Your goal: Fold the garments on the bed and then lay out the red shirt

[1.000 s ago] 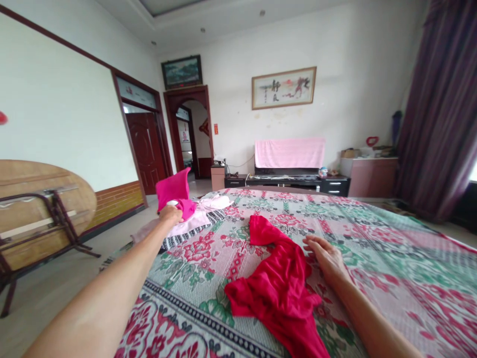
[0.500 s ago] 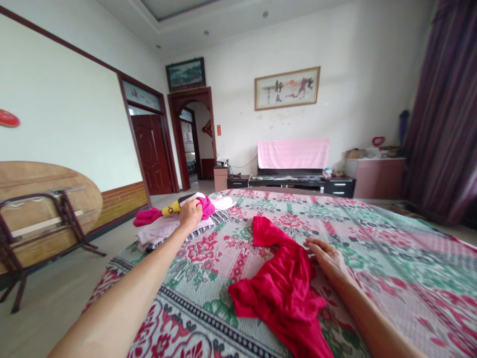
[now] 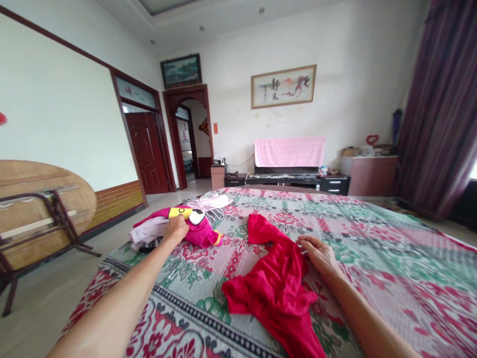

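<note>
At the left of the head view, my left hand is closed on a magenta garment with a yellow band and a white patch. That garment lies over a small heap of clothes, among them a pale lilac piece and a white piece. A crumpled red garment of shiny cloth is spread in front of me. Right of it rests my right hand, open, its fingertips at the red cloth's edge; whether they touch it I cannot tell.
The clothes lie on a flowered bedspread. A folded round table leans at the left wall. Beyond the bed stand a low black cabinet and a screen under a pink cloth. A purple curtain hangs at the right.
My left hand has moved left and nearer with the magenta garment, which is now more spread out, its yellow band and white patch showing. My right hand has stayed beside the red garment.
</note>
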### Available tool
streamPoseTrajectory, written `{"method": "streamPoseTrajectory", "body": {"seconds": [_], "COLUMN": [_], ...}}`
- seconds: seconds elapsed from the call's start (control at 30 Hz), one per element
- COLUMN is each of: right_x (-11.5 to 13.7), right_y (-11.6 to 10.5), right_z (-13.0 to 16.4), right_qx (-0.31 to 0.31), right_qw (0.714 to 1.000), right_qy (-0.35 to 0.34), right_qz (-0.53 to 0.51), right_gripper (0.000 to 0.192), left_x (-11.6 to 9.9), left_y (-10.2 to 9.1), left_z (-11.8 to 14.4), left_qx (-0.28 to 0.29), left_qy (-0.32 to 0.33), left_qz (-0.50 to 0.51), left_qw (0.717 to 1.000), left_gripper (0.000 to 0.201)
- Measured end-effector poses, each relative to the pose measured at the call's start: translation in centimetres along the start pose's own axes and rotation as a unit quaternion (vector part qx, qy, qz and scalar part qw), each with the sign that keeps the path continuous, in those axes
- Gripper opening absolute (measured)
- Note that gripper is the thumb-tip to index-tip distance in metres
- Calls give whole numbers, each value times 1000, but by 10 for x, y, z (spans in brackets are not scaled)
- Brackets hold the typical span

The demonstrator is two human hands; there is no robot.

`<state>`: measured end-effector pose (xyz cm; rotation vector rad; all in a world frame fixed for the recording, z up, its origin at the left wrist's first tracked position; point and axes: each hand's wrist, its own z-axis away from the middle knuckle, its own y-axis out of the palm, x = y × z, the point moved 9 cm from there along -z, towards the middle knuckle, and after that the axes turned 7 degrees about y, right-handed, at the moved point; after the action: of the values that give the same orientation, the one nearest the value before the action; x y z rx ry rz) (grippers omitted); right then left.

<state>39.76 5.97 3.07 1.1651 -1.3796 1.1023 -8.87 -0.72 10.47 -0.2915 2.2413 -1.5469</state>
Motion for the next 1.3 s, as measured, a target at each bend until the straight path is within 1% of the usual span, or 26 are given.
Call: {"method": "streamPoseTrajectory", "body": {"seconds": [0.1,0.2,0.23,0.27,0.3,0.37,0.4,0.43,0.5,0.57,0.6,0.67,0.7,0.77,0.83,0.87,0.9,0.93,1.0,1.03,1.07,1.1,1.17,1.23,1.27,1.3], "right_x": [1,0,-1,-2,-3,-5,-5,-5,-2,0,1,2,2,2,2,3,3,3,4,5,7,10,13,12,11,10], "right_y": [0,0,0,-1,-1,-1,0,0,0,0,0,0,0,1,2,3,3,3,3,3,3,3,3,4,5,5], "right_z": [1,-1,-2,-4,-5,-7,-7,-7,-6,-5,-4,-3,-3,-2,-1,-1,-1,-1,0,0,1,2,4,4,4,3], "right_qx": [-5,-8,-8,-8,-8,-7,-7,-8,-10,-14,-15,-14,-13,-10,-7,-8,-9,-12,-19,-22,-24,-25,-22,-11,-6,-2], "right_qw": [1000,999,998,998,998,997,997,997,996,995,995,995,995,995,995,994,993,992,989,987,985,983,982,985,986,987], "right_qy": [4,-7,-13,-18,-22,-26,-27,-29,-34,-39,-40,-40,-39,-37,-38,-38,-38,-38,-41,-46,-53,-61,-72,-67,-63,-61], "right_qz": [23,47,53,58,63,69,73,77,88,93,93,88,86,89,96,103,111,121,144,154,162,169,171,161,155,151], "right_gripper": [30,32,32,33,34,35,36,36,36,34,34,33,33,33,33,34,35,36,37,37,36,35,35,37,38,39], "left_x": [19,37,44,50,55,60,59,54,33,8,-3,-12,-11,0,8,8,2,-8,-41,-62,-84,-106,-145,-179,-194,-206], "left_y": [-24,-47,-49,-48,-43,-30,-27,-29,-44,-51,-48,-30,-19,2,14,14,12,7,0,0,5,12,33,54,62,68], "left_z": [-5,-2,1,3,4,6,7,8,9,10,11,14,16,21,26,29,31,34,43,49,55,61,77,95,103,110], "left_qx": [-41,-123,-135,-125,-93,-4,26,31,-17,-58,-57,-15,12,49,52,36,8,-27,-87,-98,-88,-58,42,155,199,227], "left_qy": [-29,-41,-49,-59,-69,-85,-92,-92,-61,-4,29,62,65,51,44,50,62,80,136,176,215,253,307,343,358,373], "left_qz": [-38,-51,-52,-53,-56,-69,-80,-95,-120,-127,-122,-112,-108,-105,-114,-126,-139,-148,-133,-104,-64,-15,94,194,230,253], "left_qw": [998,990,988,989,992,994,992,991,991,990,990,992,992,992,991,990,988,985,978,974,971,966,946,906,883,863], "left_gripper": [33,38,39,40,39,36,35,35,36,35,36,37,37,37,34,32,31,32,35,37,38,37,34,36,40,43]}}
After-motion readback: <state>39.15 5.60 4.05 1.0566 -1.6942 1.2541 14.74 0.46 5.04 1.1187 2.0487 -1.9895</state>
